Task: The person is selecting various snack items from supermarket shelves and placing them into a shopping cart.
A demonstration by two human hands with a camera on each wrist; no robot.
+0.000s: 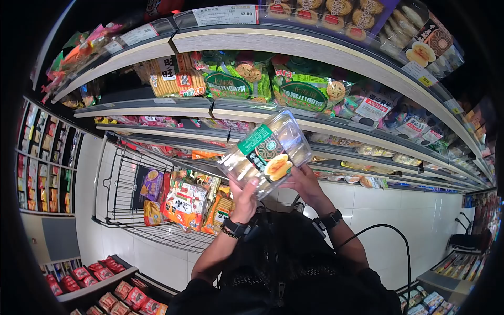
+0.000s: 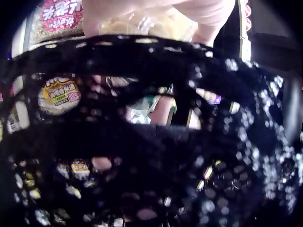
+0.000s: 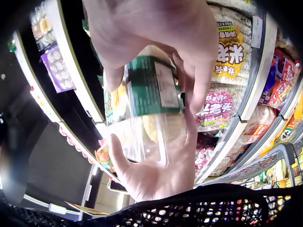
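My left grip [image 1: 245, 202] and right grip [image 1: 307, 184] hold a clear rectangular plastic box [image 1: 268, 152], its length slanting up-right below the shelf [image 1: 173, 107].

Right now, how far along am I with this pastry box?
Done: snack packs already lie in the wire basket. In hand: your left hand and right hand grip the clear pastry box up by the shelves. Left: it isn't in the basket yet.

Left hand [image 1: 244, 202] and right hand [image 1: 306, 184] both grip 1 clear plastic box [image 1: 268, 152] with a green label, held up tilted before a snack shelf [image 1: 157, 107], green cookie bags [image 1: 307, 92] just above it, wire basket [image 1: 126, 178] of packets at left.
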